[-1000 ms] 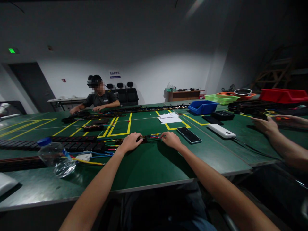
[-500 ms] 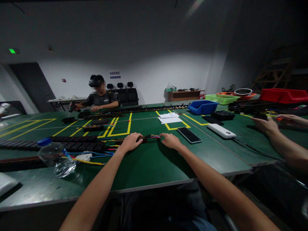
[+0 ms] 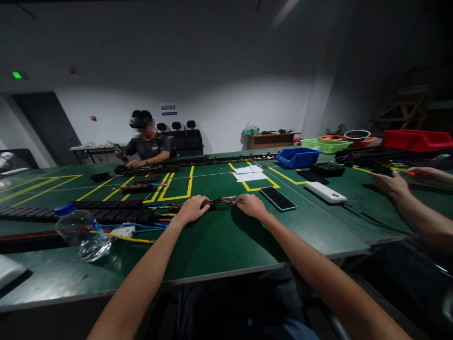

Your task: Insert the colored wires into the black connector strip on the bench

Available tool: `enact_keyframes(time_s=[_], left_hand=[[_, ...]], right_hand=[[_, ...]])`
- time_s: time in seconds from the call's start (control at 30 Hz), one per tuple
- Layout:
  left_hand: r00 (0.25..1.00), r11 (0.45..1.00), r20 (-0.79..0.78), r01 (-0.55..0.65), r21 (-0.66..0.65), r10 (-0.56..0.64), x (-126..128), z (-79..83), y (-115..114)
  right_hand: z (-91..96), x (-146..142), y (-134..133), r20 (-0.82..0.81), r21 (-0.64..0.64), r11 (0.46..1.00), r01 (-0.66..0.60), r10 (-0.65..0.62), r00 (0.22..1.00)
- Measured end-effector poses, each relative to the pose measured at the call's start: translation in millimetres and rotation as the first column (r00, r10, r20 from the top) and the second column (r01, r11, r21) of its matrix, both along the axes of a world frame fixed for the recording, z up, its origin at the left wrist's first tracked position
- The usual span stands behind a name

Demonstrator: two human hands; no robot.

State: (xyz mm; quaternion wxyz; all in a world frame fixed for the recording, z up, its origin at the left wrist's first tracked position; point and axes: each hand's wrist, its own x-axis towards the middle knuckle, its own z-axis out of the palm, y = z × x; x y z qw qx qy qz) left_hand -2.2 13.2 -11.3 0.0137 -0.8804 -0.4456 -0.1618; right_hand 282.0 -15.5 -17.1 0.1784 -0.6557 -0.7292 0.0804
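My left hand (image 3: 193, 208) is closed over a long narrow black strip (image 3: 211, 205), gripping it near its right end and hiding part of it. Coloured wires (image 3: 225, 201) come out of that end, toward my right hand (image 3: 250, 206). The fingers of my right hand are pinched on the tips of the wires, among them a red one. A yellow wire with a small ring-shaped end (image 3: 233, 197) sticks out above the others, apart from the pinch. Just right of my right hand lies a smartphone (image 3: 278, 198).
Black ribbed modules (image 3: 120, 216) and a water bottle (image 3: 83, 233) are at left. A white power bank (image 3: 325, 192), papers (image 3: 249, 174) and a blue bin (image 3: 297, 157) lie rightward. Across the table a co-worker (image 3: 150, 146) holds a power drill (image 3: 119, 151); another person's hands (image 3: 392, 185) work at right.
My right hand has shifted slightly right, and the yellow wire now stands apart above the bundle. My left hand has stayed in place. The co-worker opposite has raised the drill.
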Motion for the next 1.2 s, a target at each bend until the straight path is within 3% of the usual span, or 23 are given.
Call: enact_keyframes(time_s=[0.17,0.4,0.6,0.77,1.03,1.2], left_hand=[[1.000,1.000,-0.008,-0.001,0.011,0.001,0.2,0.0,0.0],[1.000,1.000,-0.006,-0.011,-0.004,0.011,1.0,1.8,-2.0],[1.000,1.000,-0.002,-0.004,-0.014,0.004,0.6,1.3,-1.0],[1.000,1.000,-0.004,-0.009,-0.006,0.008,0.5,0.8,-0.5],[1.000,1.000,-0.009,-0.009,-0.009,0.009,1.4,2.2,-2.4],[1.000,1.000,-0.020,-0.012,0.010,0.012,1.5,1.8,-2.4]], right_hand=[[-2.2,0.6,2.2,-0.024,0.053,0.997,0.059,-0.058,0.998],[-5.7,0.9,3.2,0.043,-0.055,0.998,-0.029,0.032,0.999],[-1.1,0.0,0.4,-0.029,0.065,0.997,0.038,-0.036,0.999],[0.0,-0.4,0.0,0.004,0.001,1.000,-0.008,0.008,1.000],[-4.5,0.6,4.2,-0.022,0.039,0.998,0.048,-0.047,0.999],[-9.6,1.7,7.1,0.055,-0.049,0.999,-0.018,0.021,0.998]])
